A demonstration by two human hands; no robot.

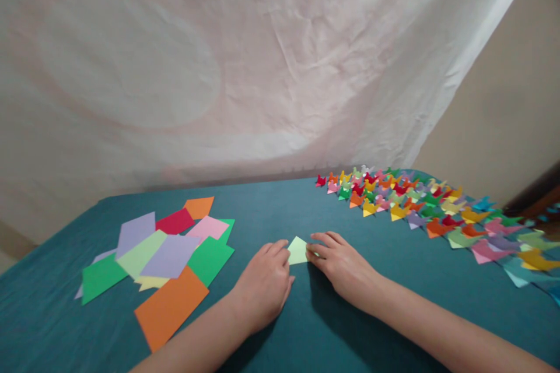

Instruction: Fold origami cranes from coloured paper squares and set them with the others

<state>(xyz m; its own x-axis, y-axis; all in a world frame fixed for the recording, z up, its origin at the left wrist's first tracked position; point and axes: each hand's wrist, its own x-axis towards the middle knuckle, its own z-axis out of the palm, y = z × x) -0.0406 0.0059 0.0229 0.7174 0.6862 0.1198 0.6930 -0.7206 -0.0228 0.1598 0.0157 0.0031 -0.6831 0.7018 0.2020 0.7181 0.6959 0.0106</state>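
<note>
A small piece of light green folding paper (298, 251) lies on the teal tabletop between my two hands, a pointed corner facing away from me. My left hand (268, 282) is curled at the paper's left side, its fingertips closed on that edge and the thumb bent beneath. From the right, my right hand (339, 262) grips the opposite edge with its fingers together. The paper's left and right ends are hidden under my fingers, so I cannot tell exactly how it is folded there.
Loose coloured paper sheets, among them an orange sheet (172, 306) and a purple sheet (171, 256), overlap at the left. Rows of small folded paper figures (398, 210) stand along the right side of the teal table (271, 204). A pale curtain (245, 70) hangs behind.
</note>
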